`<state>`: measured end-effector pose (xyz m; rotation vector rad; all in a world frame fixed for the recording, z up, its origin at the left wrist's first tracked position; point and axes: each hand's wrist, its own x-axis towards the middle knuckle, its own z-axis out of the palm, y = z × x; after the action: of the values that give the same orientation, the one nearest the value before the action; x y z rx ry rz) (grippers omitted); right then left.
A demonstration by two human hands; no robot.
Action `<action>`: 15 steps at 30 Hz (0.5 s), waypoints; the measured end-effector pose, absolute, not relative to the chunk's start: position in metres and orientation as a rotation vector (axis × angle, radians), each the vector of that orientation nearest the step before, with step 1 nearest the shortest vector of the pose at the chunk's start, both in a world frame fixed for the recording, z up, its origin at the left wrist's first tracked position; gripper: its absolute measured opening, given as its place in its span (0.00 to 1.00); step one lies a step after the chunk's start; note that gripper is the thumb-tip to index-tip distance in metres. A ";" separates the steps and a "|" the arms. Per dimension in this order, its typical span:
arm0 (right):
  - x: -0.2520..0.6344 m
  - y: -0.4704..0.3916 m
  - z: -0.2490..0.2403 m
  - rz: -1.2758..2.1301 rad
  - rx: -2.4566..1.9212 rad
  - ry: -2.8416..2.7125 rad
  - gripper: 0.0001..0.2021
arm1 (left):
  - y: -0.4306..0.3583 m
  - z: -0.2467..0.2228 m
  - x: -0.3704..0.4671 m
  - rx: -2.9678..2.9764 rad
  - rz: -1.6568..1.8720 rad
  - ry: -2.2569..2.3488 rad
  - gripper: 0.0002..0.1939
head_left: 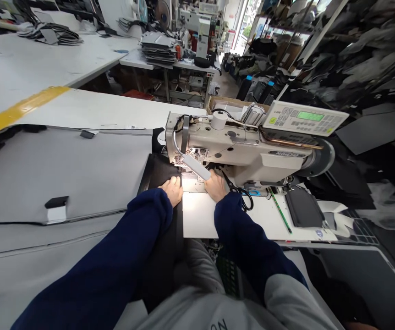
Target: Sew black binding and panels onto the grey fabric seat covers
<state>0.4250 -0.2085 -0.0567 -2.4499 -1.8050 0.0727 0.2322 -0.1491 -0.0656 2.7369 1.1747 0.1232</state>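
My left hand (172, 190) presses down on a strip of black material (161, 170) just in front of the needle area, its fingers bent and close together at the edge. The strip runs along a large grey panel (90, 169) and hangs down toward my lap. At the sewing machine (232, 142), my right hand (216, 185) rests on the bed with its fingers curled. A small lamp (196, 166) covers its fingertips, so what they hold, if anything, is hidden. Black-handled scissors (244, 195) lie right beside that hand.
A green pencil (280, 211) and a dark grey padded piece (304, 207) lie on the right of the table. The control panel (305, 117) sits atop the machine. Yellow tape (22, 109) marks the white table at left. Stacked pieces (158, 48) stand behind.
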 end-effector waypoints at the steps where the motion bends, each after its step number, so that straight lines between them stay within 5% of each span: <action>1: 0.425 -0.205 -0.057 0.086 -2.460 -1.820 0.13 | -0.150 -0.066 0.232 2.742 0.141 1.195 0.27; 8: 0.424 -0.198 -0.047 0.136 -2.335 -1.867 0.10 | -0.149 -0.062 0.229 2.698 0.239 1.148 0.23; 11: 0.406 -0.215 -0.036 0.179 -2.222 -1.839 0.10 | -0.157 -0.056 0.227 2.172 0.246 1.135 0.19; 15: 0.353 -0.256 -0.030 0.458 -1.888 -1.839 0.08 | -0.169 -0.048 0.225 1.320 0.208 0.926 0.27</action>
<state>0.3526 -0.2564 -0.0303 -1.8878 -1.8394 0.4582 0.2254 -0.1693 -0.0482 1.3197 0.9264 0.2084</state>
